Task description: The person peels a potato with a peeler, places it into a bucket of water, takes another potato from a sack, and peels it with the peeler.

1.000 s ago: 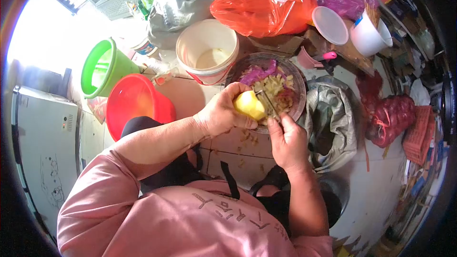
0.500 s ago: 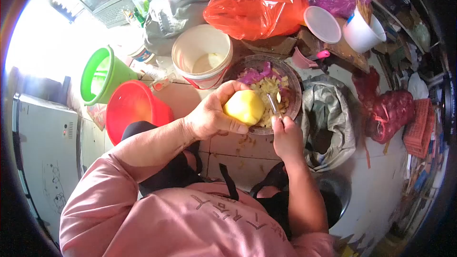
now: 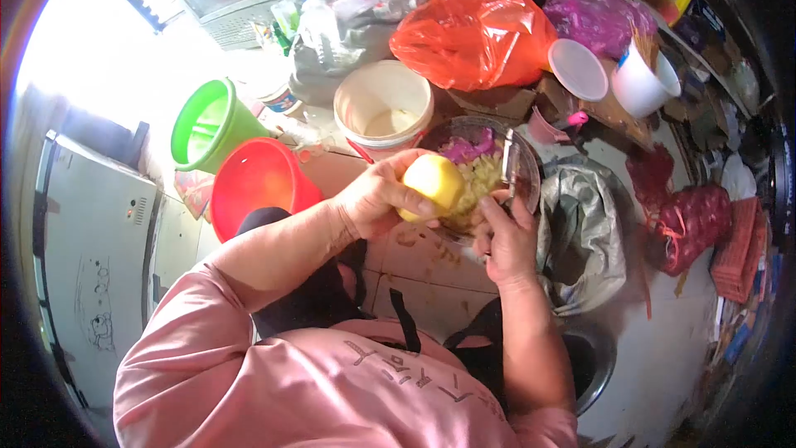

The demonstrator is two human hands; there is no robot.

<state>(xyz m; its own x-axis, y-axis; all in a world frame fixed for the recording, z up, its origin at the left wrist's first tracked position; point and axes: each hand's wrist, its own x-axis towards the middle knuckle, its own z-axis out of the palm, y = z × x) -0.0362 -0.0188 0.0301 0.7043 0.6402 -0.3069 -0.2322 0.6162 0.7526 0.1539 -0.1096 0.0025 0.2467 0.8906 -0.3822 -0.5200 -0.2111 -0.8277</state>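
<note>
My left hand (image 3: 375, 202) is wrapped round a peeled yellow potato (image 3: 434, 183), its thumb along the lower side. In my right hand (image 3: 508, 242) is a peeler (image 3: 508, 159), its metal head pointing up and away from me. A gap separates the peeler from the potato. Beneath both hands a round basin (image 3: 532, 168) on the floor holds many pale peelings (image 3: 482, 178) and a piece of purple plastic (image 3: 466, 148). My fingers partly hide the peeler's handle.
Left of the basin stand a white bucket (image 3: 342, 108), a red tub (image 3: 222, 199) and a green bucket (image 3: 181, 134). An open woven sack (image 3: 609, 224) is close on the right, with a red net bag (image 3: 696, 228) beyond. Scraps lie on the tiled floor (image 3: 427, 282).
The peeler has swung away from the potato, its head now pointing up. My right hand has turned and its fingers have spread somewhat. The whole view has shifted slightly.
</note>
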